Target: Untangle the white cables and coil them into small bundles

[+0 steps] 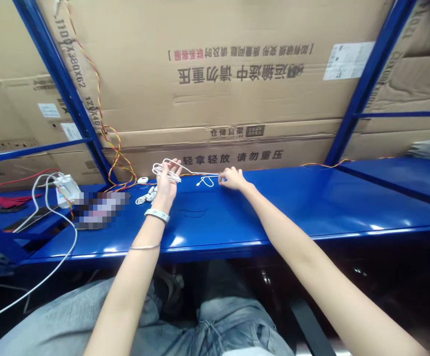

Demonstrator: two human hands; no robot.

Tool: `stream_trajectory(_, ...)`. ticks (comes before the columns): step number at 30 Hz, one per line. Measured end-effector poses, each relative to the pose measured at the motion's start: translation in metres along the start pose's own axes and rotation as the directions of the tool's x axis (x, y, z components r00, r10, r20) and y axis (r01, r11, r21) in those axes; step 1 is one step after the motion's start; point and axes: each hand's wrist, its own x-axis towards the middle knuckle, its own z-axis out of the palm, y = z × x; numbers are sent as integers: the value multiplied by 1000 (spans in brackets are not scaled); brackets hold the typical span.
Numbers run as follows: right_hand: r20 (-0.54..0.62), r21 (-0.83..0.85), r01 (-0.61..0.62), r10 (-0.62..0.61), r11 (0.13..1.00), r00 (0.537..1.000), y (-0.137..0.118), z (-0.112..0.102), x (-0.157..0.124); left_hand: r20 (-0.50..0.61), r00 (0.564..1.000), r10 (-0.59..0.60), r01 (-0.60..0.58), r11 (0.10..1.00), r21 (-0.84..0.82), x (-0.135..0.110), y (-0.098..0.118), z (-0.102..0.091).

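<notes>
My left hand (169,180) is closed around loops of a thin white cable (166,172) above the blue shelf. From that bundle a strand runs right to my right hand (233,178), whose fingers pinch it close to the shelf surface. A loose end with a small plug (199,183) lies between the two hands. Just left of my left wrist rests another coiled white cable (143,199), partly hidden by the hand. A small round white piece (143,180) sits behind that coil.
Large cardboard boxes (207,109) stand behind the blue shelf (215,217), between blue uprights. To the left are a white power adapter or strip (66,189), a red cloth-like item (13,200) and a blurred-out object (102,211). Red-yellow twisted wires (98,89) hang there.
</notes>
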Motion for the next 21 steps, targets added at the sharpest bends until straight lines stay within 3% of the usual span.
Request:
stream_trajectory(6,3,301,5,-6,954,1000,1,-6,7,6,998,-58,56,982,179,-3,-3,6)
stream_trajectory(10,-104,529,84,-34,845,994,-3,-13,8,47,994,-99,77,936,344,-9,-12,11)
stream_trajectory(12,-84,627,78,-33,775,996,-12,-15,6,83,990,-111,70,918,390,-12,-15,13)
stream_trajectory(16,91,824,-23,-93,567,992,-37,-14,-1,82,991,-104,59,901,430,-16,-17,15)
stream_trajectory(21,136,977,-95,-212,190,968,-53,-16,-8,63,977,-206,149,858,492,-15,-16,15)
